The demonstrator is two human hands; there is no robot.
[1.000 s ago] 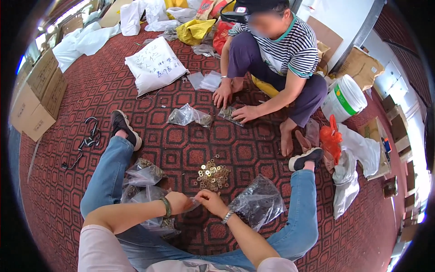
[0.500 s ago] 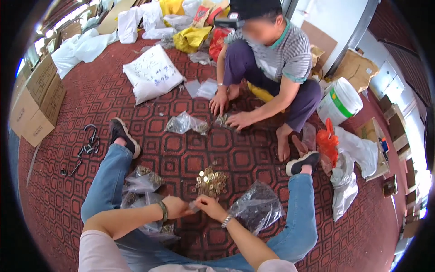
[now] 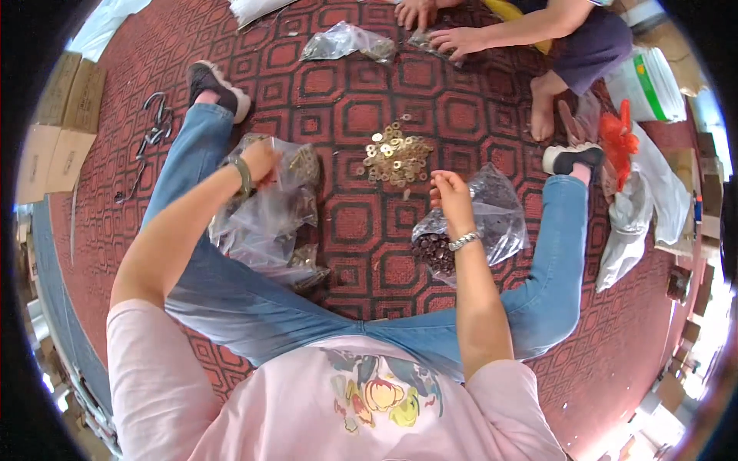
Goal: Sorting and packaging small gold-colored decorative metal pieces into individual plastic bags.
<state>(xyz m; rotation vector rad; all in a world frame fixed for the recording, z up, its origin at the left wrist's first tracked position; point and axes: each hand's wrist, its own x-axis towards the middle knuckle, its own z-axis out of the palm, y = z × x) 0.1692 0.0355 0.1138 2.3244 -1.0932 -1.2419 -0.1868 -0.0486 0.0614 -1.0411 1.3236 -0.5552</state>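
Observation:
My left hand is at the far end of a heap of clear plastic bags by my left leg. Its fingers close on the edge of a small plastic bag with metal pieces inside. A loose pile of brass-coloured washers lies on the carpet between my legs. Just right of and nearer than the pile, my right hand hangs with loosely bent fingers apart, nothing visible in them. Below and beside it rests a larger clear bag with small dark brown pieces at its near end.
Across from me, a co-worker's hands work at a small bag on the patterned carpet. Another filled bag lies to their left. A white bucket, an orange-red plastic bag and white sacks stand right; cardboard boxes left.
My hands have parted from the small bag between them. The left has carried it leftward to the heap; the right has moved right, beside the dark pieces. My view has tilted down.

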